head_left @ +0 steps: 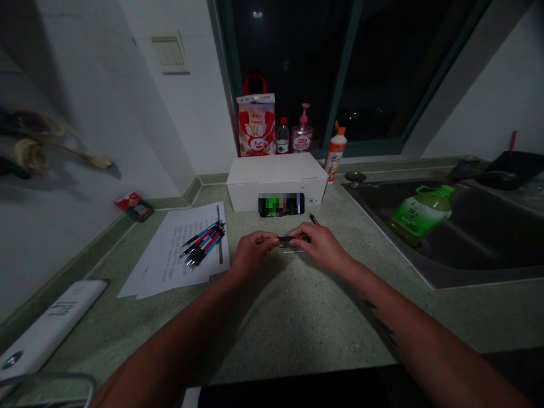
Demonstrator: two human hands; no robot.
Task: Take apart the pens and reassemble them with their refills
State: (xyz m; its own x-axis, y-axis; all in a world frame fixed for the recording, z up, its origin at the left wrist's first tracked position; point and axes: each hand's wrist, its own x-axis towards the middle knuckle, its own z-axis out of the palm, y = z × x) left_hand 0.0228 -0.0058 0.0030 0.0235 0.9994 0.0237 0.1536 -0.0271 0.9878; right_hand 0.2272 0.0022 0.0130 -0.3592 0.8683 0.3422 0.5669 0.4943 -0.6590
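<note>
Over the middle of the counter, a slim black pen point(286, 238) is stretched level between my two hands. My left hand point(251, 250) pinches its left end, while my right hand point(322, 245) grips the other end; the fingers cover both ends. Just beneath lies a thin, pale rod-like piece point(293, 251), too small to make out. Behind my right hand, a dark pen with a red part point(314, 219) rests on the counter. A phone point(281, 205) leans sideways against a white box point(278, 170) beyond my hands.
To the left, several blue, red and black pens point(204, 245) lie on printed sheets point(157, 266). A long white device point(59, 323) sits at the near left. On the right is a sink point(437, 277) holding a green-labelled jug point(425, 211). Bottles and a red bag point(256, 127) stand behind the box.
</note>
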